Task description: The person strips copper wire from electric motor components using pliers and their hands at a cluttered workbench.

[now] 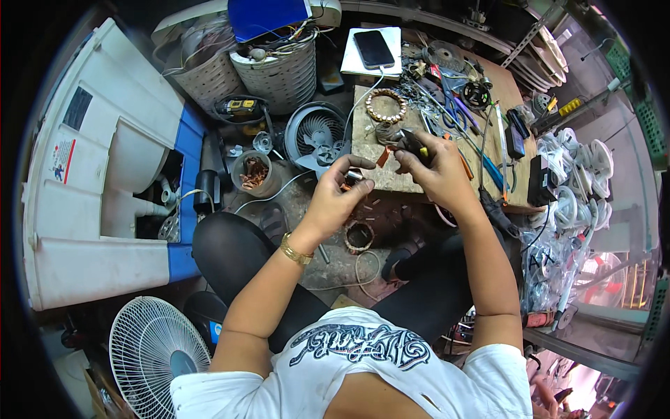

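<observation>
My left hand (340,190) is closed around a small silver metal piece with copper-coloured winding (354,174), mostly covered by my fingers. My right hand (441,171) grips dark pliers with a yellow mark (413,144) above the front edge of the wooden bench. Between the hands is a flat tuft of copper wire (384,155), close to the pliers; whether their jaws hold it I cannot tell. Just beyond, a ring-shaped stator with copper coils (386,106) lies on the bench. Another wound ring (359,237) rests on the floor below my hands.
Hand tools, including blue-handled scissors (452,105), crowd the wooden bench (370,150). A phone (373,49) with a cable lies at its far left. On the floor stand a bucket of copper scraps (255,173) and a grey fan housing (314,133). White spools (583,171) hang right.
</observation>
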The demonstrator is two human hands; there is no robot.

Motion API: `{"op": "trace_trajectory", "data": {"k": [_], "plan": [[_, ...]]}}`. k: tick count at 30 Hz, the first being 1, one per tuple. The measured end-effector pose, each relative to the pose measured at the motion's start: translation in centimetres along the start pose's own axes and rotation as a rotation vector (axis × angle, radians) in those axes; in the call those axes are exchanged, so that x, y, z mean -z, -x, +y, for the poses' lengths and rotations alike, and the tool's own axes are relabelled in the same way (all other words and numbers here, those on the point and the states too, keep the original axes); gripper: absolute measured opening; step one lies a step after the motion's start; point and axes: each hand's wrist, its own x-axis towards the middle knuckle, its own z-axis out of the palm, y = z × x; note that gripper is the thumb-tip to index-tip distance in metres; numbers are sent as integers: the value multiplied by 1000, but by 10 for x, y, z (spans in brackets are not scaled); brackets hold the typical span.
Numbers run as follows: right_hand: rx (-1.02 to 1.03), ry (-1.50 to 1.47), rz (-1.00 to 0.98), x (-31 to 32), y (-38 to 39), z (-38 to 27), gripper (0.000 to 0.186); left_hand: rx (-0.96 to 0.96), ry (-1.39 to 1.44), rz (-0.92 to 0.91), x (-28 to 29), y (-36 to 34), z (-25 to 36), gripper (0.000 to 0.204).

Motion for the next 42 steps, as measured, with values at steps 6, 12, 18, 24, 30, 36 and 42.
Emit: {"op": "trace_trajectory", "data": {"k": [6, 12, 18, 24, 30, 36, 42], "plan": [[-239, -136, -85, -16, -14, 1, 32, 199, 421, 230, 10, 9, -5, 24], [201, 179, -136, -98, -95, -28, 37, 375, 797, 343, 8, 7, -84, 17], [304, 243, -160, -112, -139, -56, 47, 141, 542, 418, 18, 10, -45, 19], [17, -40, -418, -56, -72, -23, 40, -147, 394, 353, 29, 18, -17, 31], [29, -10, -340, -46, -34, -12, 29, 7, 367, 130, 22, 12, -3, 32], [-158, -344, -279, -37, -16, 11, 28, 122, 364, -97, 24, 3, 3, 31], [-242, -400, -374, 8, -10, 14, 29, 175, 536, -75, 24, 4, 7, 37]]}}
